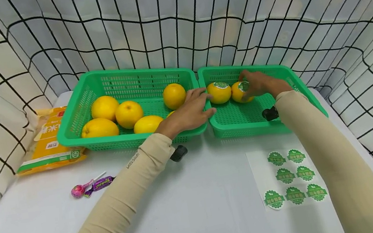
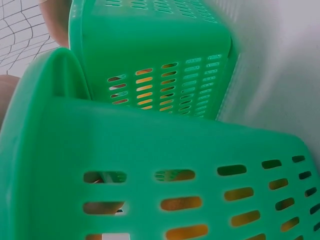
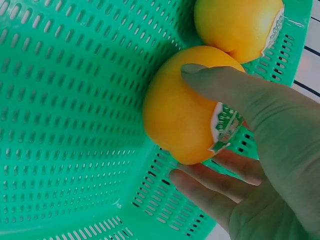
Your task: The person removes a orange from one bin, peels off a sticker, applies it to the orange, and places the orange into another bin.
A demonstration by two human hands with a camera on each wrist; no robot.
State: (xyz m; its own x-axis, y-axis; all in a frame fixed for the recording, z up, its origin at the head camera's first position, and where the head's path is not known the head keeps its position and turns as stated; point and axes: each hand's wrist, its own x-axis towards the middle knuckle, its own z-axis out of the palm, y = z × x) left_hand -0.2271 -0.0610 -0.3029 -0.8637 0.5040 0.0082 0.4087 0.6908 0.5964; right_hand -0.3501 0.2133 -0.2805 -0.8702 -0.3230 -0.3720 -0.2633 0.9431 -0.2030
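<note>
My right hand (image 1: 260,82) is in the right green basket (image 1: 245,128), around a stickered orange (image 3: 185,107). Its thumb lies on the fruit and its fingers curve along the other side. Beside this one sits another orange (image 1: 219,92) with a green-and-white sticker. My left hand (image 1: 191,112) rests at the right end of the left green basket (image 1: 132,140), fingers reaching over toward the neighbouring basket's rim. It holds no fruit. Near it in the left basket is a plain orange (image 1: 174,96). The left wrist view shows mostly the basket walls.
Several yellow-orange fruits (image 1: 129,114) lie in the left basket. A sheet of green stickers (image 1: 285,176) lies in front of the right basket. On the left are a lollipop (image 1: 78,191), a purple-wrapped candy (image 1: 103,183) and an orange food bag (image 1: 46,140). Black netting surrounds the table.
</note>
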